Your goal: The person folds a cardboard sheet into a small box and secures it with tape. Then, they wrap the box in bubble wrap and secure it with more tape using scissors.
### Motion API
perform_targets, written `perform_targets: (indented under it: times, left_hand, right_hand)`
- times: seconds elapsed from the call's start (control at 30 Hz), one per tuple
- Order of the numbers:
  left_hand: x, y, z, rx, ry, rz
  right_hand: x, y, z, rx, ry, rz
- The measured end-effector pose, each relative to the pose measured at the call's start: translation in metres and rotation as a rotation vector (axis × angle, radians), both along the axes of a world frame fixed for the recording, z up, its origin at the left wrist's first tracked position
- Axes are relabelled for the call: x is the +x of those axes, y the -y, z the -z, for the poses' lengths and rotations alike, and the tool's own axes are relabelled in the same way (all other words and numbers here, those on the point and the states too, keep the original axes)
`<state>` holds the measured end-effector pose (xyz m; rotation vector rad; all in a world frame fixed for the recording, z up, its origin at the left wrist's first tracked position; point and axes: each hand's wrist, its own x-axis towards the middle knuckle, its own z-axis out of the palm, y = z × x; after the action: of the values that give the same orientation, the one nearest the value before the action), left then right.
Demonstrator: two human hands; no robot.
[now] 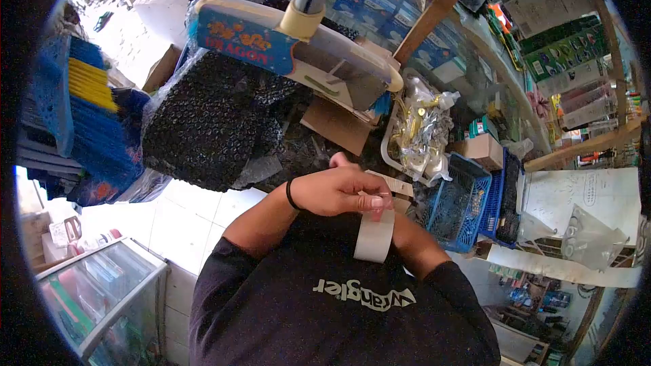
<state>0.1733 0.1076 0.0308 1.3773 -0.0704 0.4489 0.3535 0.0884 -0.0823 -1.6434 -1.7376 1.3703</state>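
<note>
A white roll (372, 237) hangs upright in front of a person's black shirt (339, 318), its upper end directly below the left hand (337, 191). A black band (291, 195) is worn on the left wrist. The left thumb and curled fingers are drawn together at the top of the roll, but whether they are clamped on it cannot be told. The right hand (344, 160) is mostly covered by the left, with only a small part seen beyond it, so its grip cannot be told either.

Beyond the roll and to its right, a white tray (386, 148) is filled with clear bags (426, 125) of brass-coloured pieces. Right of the roll, a blue basket (439, 220) is set beside a small carton (483, 150). Left of the roll and nearer the bottom, boxes are kept inside a glass case (102, 298).

Beyond the roll to its left, a bundle (210, 122) is wrapped in black bubble wrap. Past it, a broom head (291, 44) is labelled "DRAGON" on a blue card. "Wrangler" is printed on the shirt just below the roll, seen upside down.
</note>
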Motion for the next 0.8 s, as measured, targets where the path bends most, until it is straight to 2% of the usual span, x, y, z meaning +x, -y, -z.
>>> perform_targets:
  times: [0.1, 0.3, 0.4, 0.53, 0.67, 0.77, 0.8]
  left_hand:
    - [-0.007, 0.001, -0.001, -0.046, -0.033, -0.032]
    - [-0.015, -0.001, 0.015, -0.100, -0.004, -0.092]
    - [-0.015, -0.002, 0.016, -0.110, -0.008, -0.111]
    - [-0.020, -0.007, 0.019, -0.155, 0.011, -0.088]
    - [-0.015, -0.008, 0.015, -0.158, -0.024, -0.042]
    - [-0.011, -0.007, 0.022, -0.194, -0.018, -0.048]
    - [-0.012, -0.007, 0.025, -0.253, -0.021, -0.039]
  right_hand:
    - [-0.012, -0.005, 0.015, -0.003, -0.038, 0.021]
    - [-0.014, 0.008, -0.002, 0.010, -0.197, 0.146]
    - [-0.007, 0.026, -0.022, 0.016, -0.342, 0.286]
    - [0.012, 0.063, -0.077, -0.182, -0.305, 0.578]
    - [0.005, 0.094, -0.129, -0.121, -0.223, 0.634]
    - [0.002, 0.109, -0.128, 0.209, 0.002, 0.547]
    - [0.000, 0.114, -0.131, 0.302, -0.027, 0.489]
